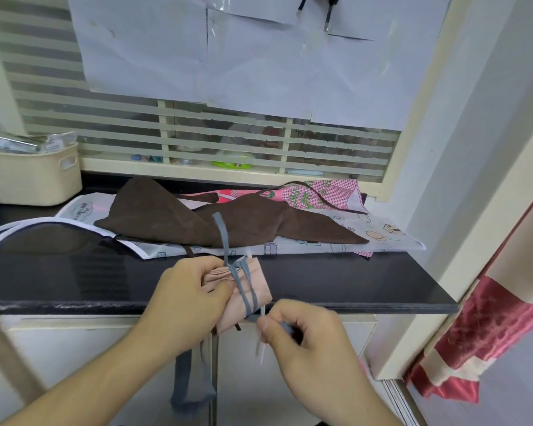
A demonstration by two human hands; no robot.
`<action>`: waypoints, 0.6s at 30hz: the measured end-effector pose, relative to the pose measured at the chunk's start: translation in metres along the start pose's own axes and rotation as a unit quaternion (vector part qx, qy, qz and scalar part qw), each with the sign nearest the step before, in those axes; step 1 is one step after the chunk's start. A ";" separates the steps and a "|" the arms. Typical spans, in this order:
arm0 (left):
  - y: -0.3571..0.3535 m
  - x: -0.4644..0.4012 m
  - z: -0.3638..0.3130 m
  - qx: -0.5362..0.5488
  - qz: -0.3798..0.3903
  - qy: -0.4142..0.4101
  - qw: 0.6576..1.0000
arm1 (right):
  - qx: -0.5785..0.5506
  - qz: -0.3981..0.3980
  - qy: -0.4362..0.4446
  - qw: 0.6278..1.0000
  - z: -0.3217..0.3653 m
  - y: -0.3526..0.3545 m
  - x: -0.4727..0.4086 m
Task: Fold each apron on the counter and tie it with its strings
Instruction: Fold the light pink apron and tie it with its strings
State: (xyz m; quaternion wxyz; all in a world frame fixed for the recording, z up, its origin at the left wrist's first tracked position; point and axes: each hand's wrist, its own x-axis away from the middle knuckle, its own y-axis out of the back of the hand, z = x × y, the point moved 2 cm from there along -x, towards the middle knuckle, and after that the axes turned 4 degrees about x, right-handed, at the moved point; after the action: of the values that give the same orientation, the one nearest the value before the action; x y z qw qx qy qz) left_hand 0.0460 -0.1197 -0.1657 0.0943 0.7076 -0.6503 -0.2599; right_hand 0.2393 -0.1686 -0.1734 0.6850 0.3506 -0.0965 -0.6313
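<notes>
A folded peach apron [260,292] is held above the front edge of the black counter [351,281]. Grey-blue strings [243,284] wrap around it, one end rising toward the pile, others hanging down below. My left hand [188,296] grips the bundle's left side with the thumb pressing on the wrap. My right hand [302,330] pinches a string end just below the bundle. Behind lie a brown apron [173,216], a white printed apron [382,238] and a pink checked apron [330,192].
A cream basket [31,176] with packets stands at the back left. A white-edged strap [19,229] lies on the counter's left part. A slatted window with paper sheets rises behind. A red curtain [474,339] hangs at the right by the doorway.
</notes>
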 end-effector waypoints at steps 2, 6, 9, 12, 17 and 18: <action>-0.001 0.001 -0.003 -0.037 -0.013 -0.019 0.999 | -0.036 -0.007 -0.004 0.999 0.005 0.006 -0.012; -0.002 -0.002 -0.012 -0.035 -0.041 -0.054 0.997 | -0.232 0.030 -0.082 0.969 0.014 0.013 -0.041; -0.003 -0.012 -0.016 -0.042 -0.039 -0.055 0.997 | -0.276 0.029 -0.106 0.955 0.014 0.010 -0.066; -0.004 -0.033 -0.016 -0.066 -0.022 -0.048 0.996 | -0.217 -0.006 -0.079 0.973 0.012 0.005 -0.095; -0.010 -0.071 -0.009 -0.154 -0.021 -0.083 0.984 | -0.230 0.014 -0.100 0.968 -0.001 0.005 -0.143; -0.013 -0.079 -0.006 -0.174 -0.016 -0.091 0.980 | -0.219 0.016 -0.102 0.970 -0.006 0.004 -0.152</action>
State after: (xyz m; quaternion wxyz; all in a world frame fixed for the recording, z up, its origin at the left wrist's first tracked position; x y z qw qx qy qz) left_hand 0.0587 -0.0427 -0.1474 0.1522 0.6643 -0.5893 -0.4338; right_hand 0.2180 -0.0247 -0.1278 0.7414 0.1241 -0.0310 -0.6588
